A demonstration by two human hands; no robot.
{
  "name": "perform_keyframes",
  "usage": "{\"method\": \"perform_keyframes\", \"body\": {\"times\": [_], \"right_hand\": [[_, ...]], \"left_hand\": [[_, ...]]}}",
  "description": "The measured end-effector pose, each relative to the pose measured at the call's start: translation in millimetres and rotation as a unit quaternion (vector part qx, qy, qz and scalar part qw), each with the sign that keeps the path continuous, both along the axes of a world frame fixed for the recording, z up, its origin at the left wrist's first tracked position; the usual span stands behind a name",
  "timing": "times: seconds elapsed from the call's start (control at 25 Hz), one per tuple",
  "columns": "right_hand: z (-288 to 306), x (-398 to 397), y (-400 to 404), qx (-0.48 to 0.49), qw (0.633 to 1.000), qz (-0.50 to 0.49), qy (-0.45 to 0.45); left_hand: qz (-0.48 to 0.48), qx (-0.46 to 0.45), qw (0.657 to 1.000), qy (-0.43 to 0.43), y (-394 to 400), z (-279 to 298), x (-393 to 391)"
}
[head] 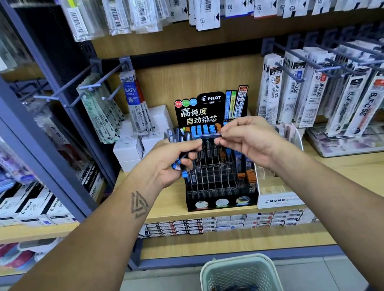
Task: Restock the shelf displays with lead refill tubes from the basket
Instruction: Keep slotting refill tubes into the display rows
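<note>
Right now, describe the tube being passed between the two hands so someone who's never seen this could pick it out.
Find the black Pilot display rack on the wooden shelf. Just above it, the left hand grips a bundle of blue-capped tubes, and the right hand pinches the single tube. Unlike the others, it lies level, bridging the two hands.

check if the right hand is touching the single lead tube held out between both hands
Touching. The head view shows the right hand with its fingertips pinching the end of the single lead tube, which runs across from the left hand holding a bunch of tubes.
</note>
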State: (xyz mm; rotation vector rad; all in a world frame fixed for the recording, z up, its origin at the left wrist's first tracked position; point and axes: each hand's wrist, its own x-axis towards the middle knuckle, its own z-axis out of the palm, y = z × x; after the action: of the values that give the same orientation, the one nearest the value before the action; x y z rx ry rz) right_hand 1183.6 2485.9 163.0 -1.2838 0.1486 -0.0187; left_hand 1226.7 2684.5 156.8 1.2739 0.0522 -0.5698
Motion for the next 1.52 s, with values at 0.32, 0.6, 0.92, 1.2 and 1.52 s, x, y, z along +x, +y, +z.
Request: {"method": "perform_keyframes", "body": {"times": [0.32,0.6,0.92,1.2,1.52], "right_hand": [[-9.4,0.6,5.9,-0.255,0.963,0.052,-0.071],[-2.5,5.2,22.8,-0.336,0.924,0.151,-0.106],[-20.3,31.5,40.9,-0.454,0.88,-0.051,-0.127],[-19.6,34.4,39.6,-0.539,0.825,-0.058,-0.158],[-45.8,38.8,49.8,-0.643,0.73,-0.026,-0.231]], "left_hand": [[0.069,-0.021,0.996,-0.052,-4.9,0.3,3.5],[0.059,0.013,0.995,-0.082,-4.1,0.3,2.2],[0.131,-0.016,0.991,0.021,10.5,-2.4,16.2],[0.105,-0.039,0.993,0.03,15.1,-4.1,14.8],[0.101,-0.016,0.994,0.029,12.2,-6.2,11.0]]}}
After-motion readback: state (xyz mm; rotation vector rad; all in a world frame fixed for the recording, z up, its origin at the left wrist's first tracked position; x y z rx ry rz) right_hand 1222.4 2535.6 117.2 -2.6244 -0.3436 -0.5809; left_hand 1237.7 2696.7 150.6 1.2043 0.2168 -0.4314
